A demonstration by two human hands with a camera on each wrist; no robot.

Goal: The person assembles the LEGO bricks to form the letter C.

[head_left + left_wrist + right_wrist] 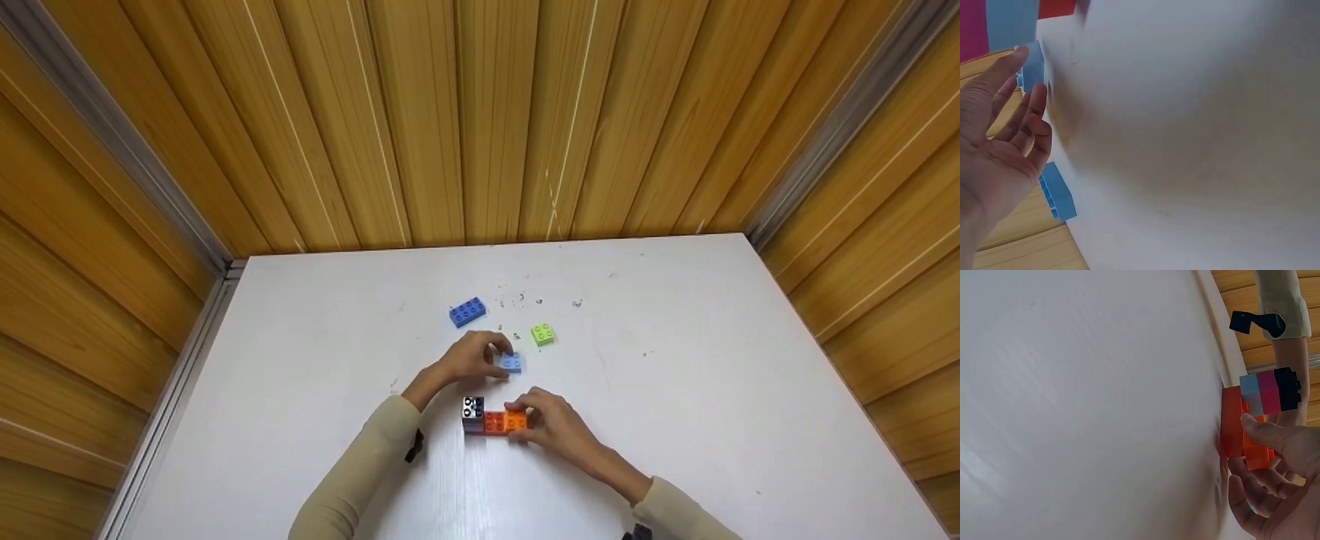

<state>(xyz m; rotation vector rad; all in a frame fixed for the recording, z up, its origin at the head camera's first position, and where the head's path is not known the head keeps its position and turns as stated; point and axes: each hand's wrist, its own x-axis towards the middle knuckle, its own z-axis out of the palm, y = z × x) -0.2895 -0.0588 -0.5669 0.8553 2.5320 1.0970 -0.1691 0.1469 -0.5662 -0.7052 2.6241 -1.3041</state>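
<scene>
My left hand (470, 355) pinches a small light blue brick (511, 363) on the table, thumb on its near side and fingers on its far side. Nearer to me, my right hand (556, 426) grips an orange brick (516, 420) between thumb and fingers. That brick sits on the right end of a longer red brick (493, 423). On the red brick's left end rises a stack topped by a black brick (473, 407). The right wrist view shows a magenta brick (1269, 392) below the black one and a pale blue brick (1251, 395) at the bottom.
A dark blue brick (467, 311) lies beyond the left hand, and a lime green brick (542, 334) lies to the right of it. Small dark marks dot the white table (675, 330). Wood-patterned walls (487, 135) stand behind and at both sides.
</scene>
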